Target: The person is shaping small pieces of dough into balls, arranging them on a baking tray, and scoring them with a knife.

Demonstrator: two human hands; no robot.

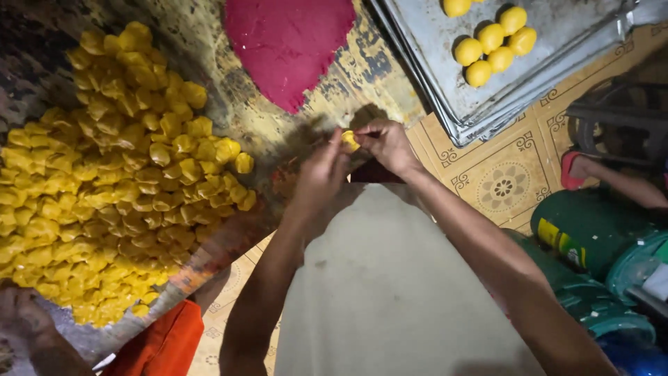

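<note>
Both my hands meet over the worn table edge. My left hand [321, 170] and my right hand [386, 144] pinch one small yellow dough piece [350, 140] between their fingertips. A big heap of several similar yellow dough pieces [104, 174] covers the table to the left. A flat mound of red filling [289, 42] lies just beyond my hands. At the upper right a metal tray [550, 49] holds several round yellow balls [490, 45].
The worn table surface [278, 125] is scuffed and painted. Patterned floor tiles [504, 184] show at the right. Another person's foot in a red sandal [577, 170] rests there, near green containers [591, 230]. Someone's hand [28, 320] and an orange cloth [163, 345] are at bottom left.
</note>
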